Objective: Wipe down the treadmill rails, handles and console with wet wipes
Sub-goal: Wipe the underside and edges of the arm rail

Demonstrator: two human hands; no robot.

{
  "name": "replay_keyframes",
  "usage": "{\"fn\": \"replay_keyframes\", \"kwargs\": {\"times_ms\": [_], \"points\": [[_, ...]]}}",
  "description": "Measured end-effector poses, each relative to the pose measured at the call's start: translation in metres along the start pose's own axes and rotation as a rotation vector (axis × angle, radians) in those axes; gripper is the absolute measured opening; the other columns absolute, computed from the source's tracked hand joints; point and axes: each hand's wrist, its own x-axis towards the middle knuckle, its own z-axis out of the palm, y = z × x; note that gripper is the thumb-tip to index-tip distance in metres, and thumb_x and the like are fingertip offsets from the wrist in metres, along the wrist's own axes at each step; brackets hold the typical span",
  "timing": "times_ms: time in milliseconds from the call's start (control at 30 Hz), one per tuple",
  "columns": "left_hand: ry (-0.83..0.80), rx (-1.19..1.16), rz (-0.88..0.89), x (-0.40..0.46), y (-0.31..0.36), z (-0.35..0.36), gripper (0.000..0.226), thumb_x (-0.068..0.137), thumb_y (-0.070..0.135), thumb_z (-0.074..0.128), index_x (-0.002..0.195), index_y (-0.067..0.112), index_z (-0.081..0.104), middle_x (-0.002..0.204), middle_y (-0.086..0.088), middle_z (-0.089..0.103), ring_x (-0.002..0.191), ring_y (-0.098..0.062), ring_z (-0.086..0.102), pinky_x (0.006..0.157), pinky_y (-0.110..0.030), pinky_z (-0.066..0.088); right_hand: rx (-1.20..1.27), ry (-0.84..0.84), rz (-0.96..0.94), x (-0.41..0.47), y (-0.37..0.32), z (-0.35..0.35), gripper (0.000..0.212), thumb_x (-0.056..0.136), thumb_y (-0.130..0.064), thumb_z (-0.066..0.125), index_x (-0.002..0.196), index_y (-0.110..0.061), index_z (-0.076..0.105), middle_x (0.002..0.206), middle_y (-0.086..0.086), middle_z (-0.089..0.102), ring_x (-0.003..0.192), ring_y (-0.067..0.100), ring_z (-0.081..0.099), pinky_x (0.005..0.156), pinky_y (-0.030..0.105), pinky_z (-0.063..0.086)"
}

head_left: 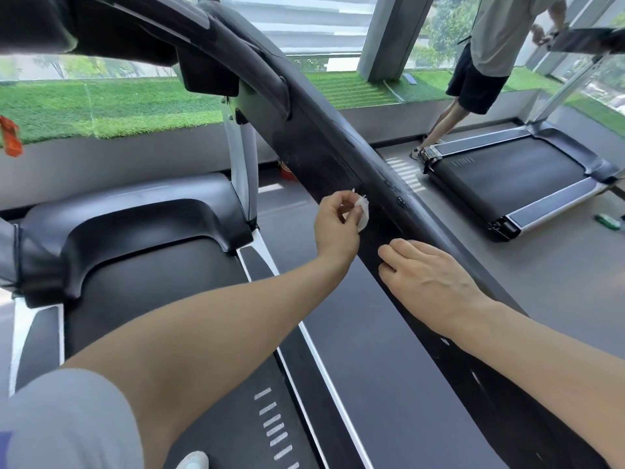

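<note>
There is a single view, taken from the person's head and tilted forward and down across the treadmill rail, which cuts diagonally through the frame very close to the lens. The wide angle bends the edges; the console at upper left is so near it seems blurred. Further off stands a second treadmill.

Bright daylight enters through the windows ahead, striping the floor with slatted sun. Wide-angle distortion bends the rail; the near sleeve is blurred.
</note>
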Motion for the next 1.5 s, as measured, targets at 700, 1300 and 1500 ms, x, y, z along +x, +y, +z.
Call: {"fn": "replay_keyframes", "kwargs": {"times_ms": [700, 1300, 1500], "points": [[0.194, 0.088, 0.041, 0.172, -0.011, -0.064, 0.017, 0.092, 0.001, 0.05, 0.085, 0.017, 0.051, 0.107, -0.012, 0.057, 0.086, -0.014, 0.051, 0.075, -0.02, 0.04, -0.023, -0.015, 0.015, 0.103, 0.005, 0.018, 0.021, 0.043, 0.004, 0.063, 0.056, -0.013, 0.06, 0.069, 0.002, 0.052, 0.067, 0.021, 0.053, 0.06, 0.027, 0.048], [0.091, 0.085, -0.018, 0.044, -0.028, -0.011, 0.025, 0.095, 0.001, 0.045, 0.083, 0.023, 0.048, 0.112, -0.01, 0.052, 0.078, -0.003, 0.047, 0.059, 0.0, 0.037, -0.066, 0.063, 0.044, 0.039, 0.004, 0.008, 0.037, 0.07, 0.007, 0.028, 0.057, -0.009, 0.058, 0.071, 0.006, 0.053, 0.072, 0.024, 0.053, 0.07, 0.031, 0.05], [0.044, 0.078, -0.039, 0.008, -0.025, -0.001, 0.027, 0.094, 0.003, 0.047, 0.082, 0.027, 0.048, 0.112, -0.011, 0.055, 0.086, -0.011, 0.05, 0.066, -0.006, 0.039, -0.068, 0.082, 0.035, 0.014, 0.002, 0.001, 0.044, 0.072, 0.012, 0.021, 0.054, -0.01, 0.055, 0.068, 0.005, 0.052, 0.067, 0.023, 0.054, 0.064, 0.03, 0.049]]}}
